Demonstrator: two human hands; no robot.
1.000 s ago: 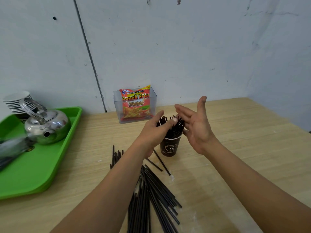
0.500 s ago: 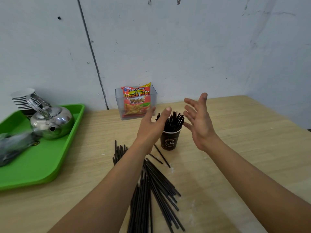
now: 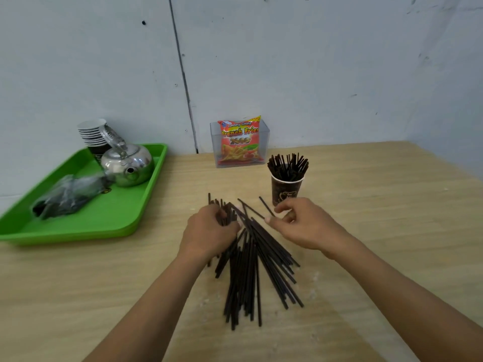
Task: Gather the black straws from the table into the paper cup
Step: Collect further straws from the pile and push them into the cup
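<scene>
while the left hand [image 3: 211,232] clutches straws in the pile of black straws [image 3: 251,265] on the tabletop [image 3: 379,205], the right hand [image 3: 300,226] pinches one beside the paper cup [image 3: 287,190].

I note a green tray [image 3: 109,220] holding a steel kettle [image 3: 128,163], stacked cups [image 3: 92,134] and a plastic-wrapped bundle [image 3: 68,194]; a snack packet [image 3: 239,141] stands in a clear box [image 3: 264,152]

both forearms bare to the frame edge, left hand [image 3: 209,232] and right hand [image 3: 303,226] ungloved (no rings).
</scene>
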